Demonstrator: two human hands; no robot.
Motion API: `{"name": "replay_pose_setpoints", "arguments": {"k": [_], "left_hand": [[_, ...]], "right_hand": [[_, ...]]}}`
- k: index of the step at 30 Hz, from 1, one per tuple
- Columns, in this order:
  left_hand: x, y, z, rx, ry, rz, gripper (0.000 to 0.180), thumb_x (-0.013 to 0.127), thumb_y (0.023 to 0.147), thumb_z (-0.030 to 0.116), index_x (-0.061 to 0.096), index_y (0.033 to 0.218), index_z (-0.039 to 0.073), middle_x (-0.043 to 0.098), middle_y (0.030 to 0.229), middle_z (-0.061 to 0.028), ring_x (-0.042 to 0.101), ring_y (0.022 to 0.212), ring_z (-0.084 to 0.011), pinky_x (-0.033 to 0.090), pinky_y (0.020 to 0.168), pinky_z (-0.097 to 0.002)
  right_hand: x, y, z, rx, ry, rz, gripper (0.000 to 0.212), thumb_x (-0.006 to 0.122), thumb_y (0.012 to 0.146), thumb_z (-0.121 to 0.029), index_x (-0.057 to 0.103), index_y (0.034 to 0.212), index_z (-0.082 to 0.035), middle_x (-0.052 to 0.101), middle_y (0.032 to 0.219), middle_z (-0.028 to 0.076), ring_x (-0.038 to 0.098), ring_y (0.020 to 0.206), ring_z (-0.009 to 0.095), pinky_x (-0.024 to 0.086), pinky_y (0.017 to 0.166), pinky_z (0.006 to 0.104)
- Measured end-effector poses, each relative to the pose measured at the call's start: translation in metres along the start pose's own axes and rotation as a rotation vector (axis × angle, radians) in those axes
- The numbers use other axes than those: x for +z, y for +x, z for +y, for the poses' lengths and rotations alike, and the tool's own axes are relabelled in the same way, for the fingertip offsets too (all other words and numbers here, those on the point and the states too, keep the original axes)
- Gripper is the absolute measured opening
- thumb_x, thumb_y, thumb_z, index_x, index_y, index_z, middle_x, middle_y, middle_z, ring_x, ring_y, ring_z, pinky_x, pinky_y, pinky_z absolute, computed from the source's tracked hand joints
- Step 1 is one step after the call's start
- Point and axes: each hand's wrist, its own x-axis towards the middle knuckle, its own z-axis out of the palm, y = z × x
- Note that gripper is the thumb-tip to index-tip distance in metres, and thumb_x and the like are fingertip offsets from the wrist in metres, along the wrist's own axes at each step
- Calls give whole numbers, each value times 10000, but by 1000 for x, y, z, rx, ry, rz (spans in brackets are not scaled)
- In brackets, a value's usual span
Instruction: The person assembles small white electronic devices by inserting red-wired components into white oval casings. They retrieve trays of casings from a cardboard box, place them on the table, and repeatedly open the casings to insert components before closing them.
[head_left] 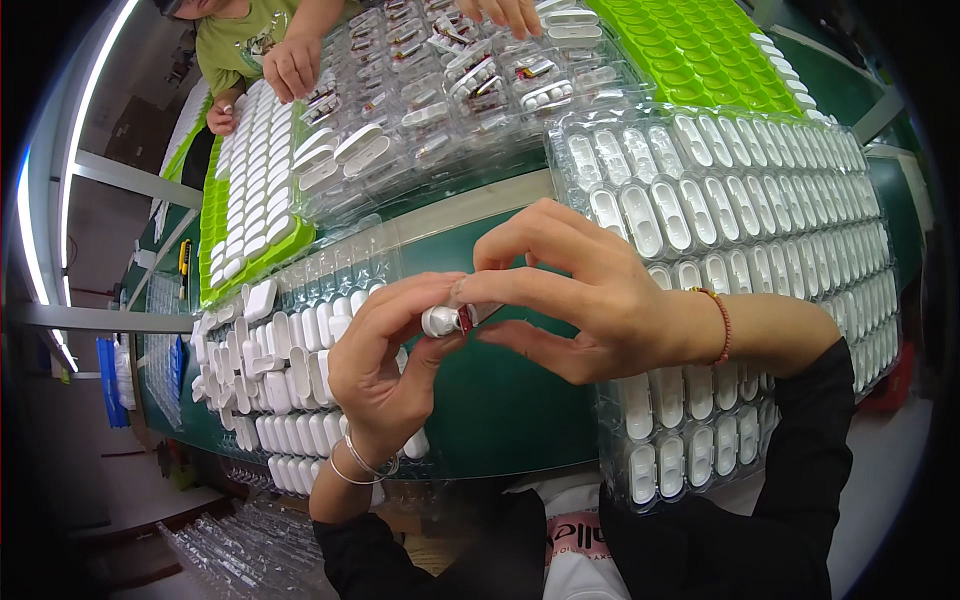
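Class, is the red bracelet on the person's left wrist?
No, the red bracelet circles the wrist of the right hand; the left hand has silvery bangles at its wrist.

The left hand [385, 365] and right hand [575, 300] pinch close together, fingers [530, 290] bent, forearms [770, 325] angled inward.

small white piece [440, 320] partly hidden by left hand [382, 368]

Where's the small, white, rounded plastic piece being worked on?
Head view, centre: the piece is held between left hand fingers and thumb, the right hand close on its right, above the dark green tabletop.
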Motion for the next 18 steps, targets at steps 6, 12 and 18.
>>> {"name": "replay_pose_setpoints", "arguments": {"k": [6,12,18], "left_hand": [[-1,-11,0,-68,-13,-17,318,681,864,-30,541,1144,-87,634,1148,-204,653,1032,-242,545,891,-320],[5,-18,-5,-82,-61,-62,307,681,866,-35,486,1102,-56,630,1123,-221,656,1009,-225,553,856,-309],[19,-21,-9,-36,-121,-7,349,686,857,-50,455,1117,-46,613,1141,-236,645,1038,-228,541,874,-309]], "right_hand": [[-1,-1,5,46,161,-64,392,771,717,-2,656,1088,-55,609,976,97,603,833,234,491,693,303],[3,-7,0,255,343,-147,283,737,731,25,611,980,-22,555,915,101,575,809,239,471,677,325],[5,-11,-6,187,227,-69,268,704,701,64,552,914,4,487,864,132,513,780,293,430,647,358]]}}
